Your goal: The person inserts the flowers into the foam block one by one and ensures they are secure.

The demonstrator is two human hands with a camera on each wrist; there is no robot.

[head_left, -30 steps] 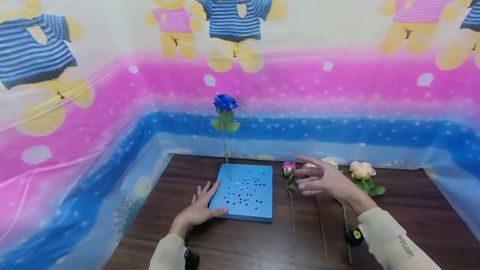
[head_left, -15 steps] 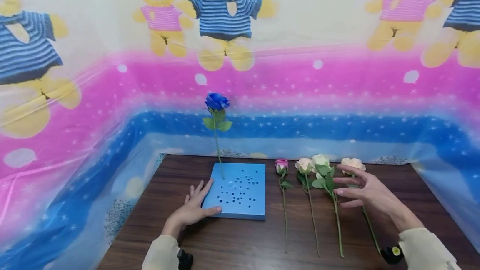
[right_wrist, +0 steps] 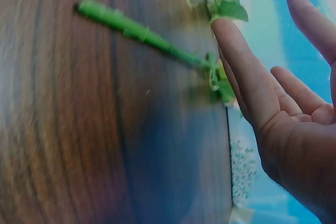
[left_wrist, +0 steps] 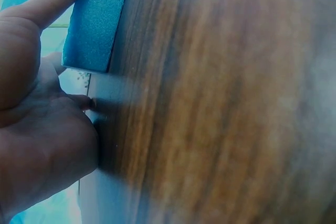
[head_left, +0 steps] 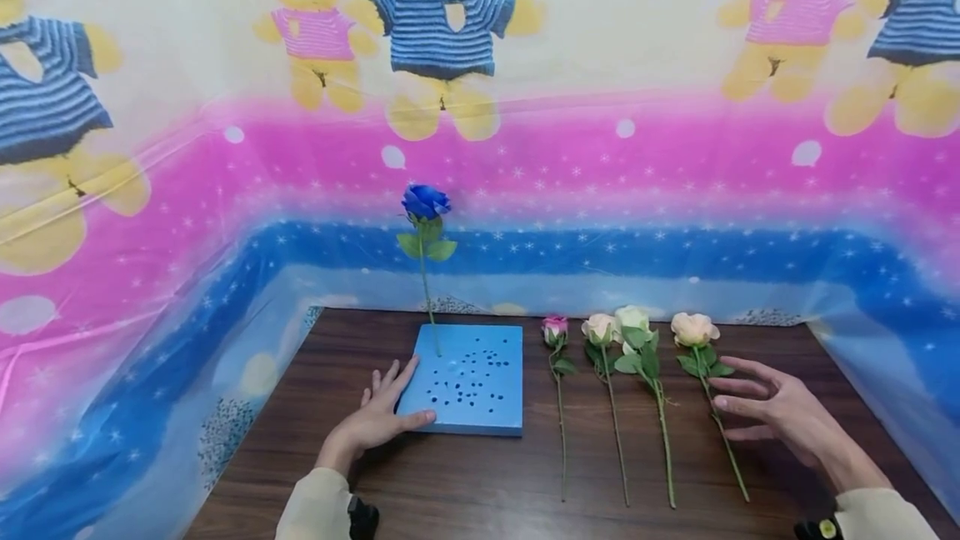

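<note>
My left hand (head_left: 372, 422) lies at the left side of a light-blue foam block (head_left: 504, 347) dotted with holes, fingers straight along its edge and thumb at the front rim. In the left wrist view the thumb touches the block's side (left_wrist: 97, 24). A blue rose (head_left: 426, 202) stands upright in the block near its back left. My right hand (head_left: 787, 415), fingers spread and holding nothing, hovers right beside the stem of a peach rose (head_left: 694, 329), the rightmost on the table. The right wrist view shows a green stem (right_wrist: 131, 29) beyond the fingers.
Left of the peach rose lie a white rose (head_left: 634, 318), a pale peach rose (head_left: 602, 329) and a pink rose (head_left: 555, 330), stems toward me. The dark wooden table (head_left: 480, 482) meets a patterned curtain (head_left: 585, 182) at the back.
My right hand has moved right, from over the pink and pale roses to beside the rightmost peach rose. My left hand stays at the block; the view has turned slightly right.
</note>
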